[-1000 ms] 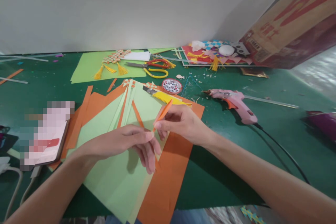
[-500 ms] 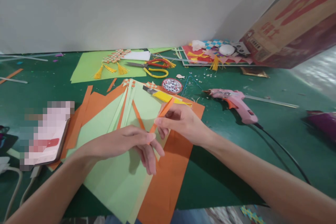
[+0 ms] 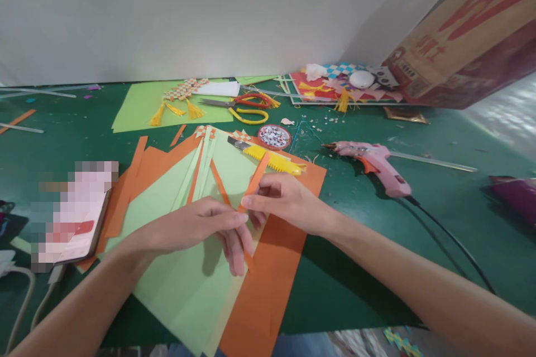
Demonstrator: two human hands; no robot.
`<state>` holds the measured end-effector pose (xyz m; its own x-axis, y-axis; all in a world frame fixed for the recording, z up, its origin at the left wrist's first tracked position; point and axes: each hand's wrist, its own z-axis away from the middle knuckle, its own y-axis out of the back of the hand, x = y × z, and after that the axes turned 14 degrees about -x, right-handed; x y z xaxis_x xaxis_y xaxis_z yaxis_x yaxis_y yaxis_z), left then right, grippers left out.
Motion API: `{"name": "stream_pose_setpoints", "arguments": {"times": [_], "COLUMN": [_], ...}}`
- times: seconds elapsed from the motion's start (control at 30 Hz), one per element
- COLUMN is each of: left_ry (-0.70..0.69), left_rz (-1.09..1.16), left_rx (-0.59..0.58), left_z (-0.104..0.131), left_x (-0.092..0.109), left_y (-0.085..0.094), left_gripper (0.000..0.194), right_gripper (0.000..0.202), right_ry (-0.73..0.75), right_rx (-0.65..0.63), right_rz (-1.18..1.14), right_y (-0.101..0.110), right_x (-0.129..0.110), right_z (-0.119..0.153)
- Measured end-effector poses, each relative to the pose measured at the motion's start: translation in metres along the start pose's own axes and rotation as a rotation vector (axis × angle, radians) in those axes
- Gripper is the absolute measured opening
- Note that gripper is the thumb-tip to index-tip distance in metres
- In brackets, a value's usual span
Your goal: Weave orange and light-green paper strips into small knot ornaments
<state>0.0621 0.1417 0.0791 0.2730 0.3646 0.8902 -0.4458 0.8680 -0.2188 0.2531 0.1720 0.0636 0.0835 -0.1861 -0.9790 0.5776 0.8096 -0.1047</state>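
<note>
An orange paper strip (image 3: 257, 175) is pinched between thumb and fingers of my right hand (image 3: 280, 201), its upper end pointing up and away. My left hand (image 3: 213, 228) grips the same strip lower down, thumb and forefinger closed on it, the other fingers hanging down. Both hands hover over pale green paper sheets (image 3: 167, 273) and an orange sheet (image 3: 272, 279). Narrow green strips (image 3: 205, 167) and another orange strip (image 3: 220, 181) lie on the sheets beyond my left hand. Just past my right hand rests a yellow utility knife (image 3: 274, 160).
A pink glue gun (image 3: 372, 159) with a cord lies at right. Scissors (image 3: 247, 103), a dish of googly eyes (image 3: 274, 136) and a woven paper piece with tassels (image 3: 184, 91) sit farther back. A phone (image 3: 81, 217) is at left; a paper bag (image 3: 464, 33) stands back right.
My right hand has shifted slightly down and left along the orange strip, toward my left hand. The utility knife now shows more fully. My left fingers have drawn in a little.
</note>
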Motion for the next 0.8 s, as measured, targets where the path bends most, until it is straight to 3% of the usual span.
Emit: {"name": "stream_pose_setpoints", "arguments": {"times": [0.8], "left_ry": [0.001], "left_rz": [-0.054], "left_rx": [0.012], "left_z": [-0.0013], "left_x": [0.0005], "left_y": [-0.0011], "left_gripper": [0.039], "right_gripper": [0.035], "right_ry": [0.027], "right_rx": [-0.058], "right_rz": [-0.014], "right_y": [-0.0012], "right_x": [0.0043], "right_z": [-0.0013]}}
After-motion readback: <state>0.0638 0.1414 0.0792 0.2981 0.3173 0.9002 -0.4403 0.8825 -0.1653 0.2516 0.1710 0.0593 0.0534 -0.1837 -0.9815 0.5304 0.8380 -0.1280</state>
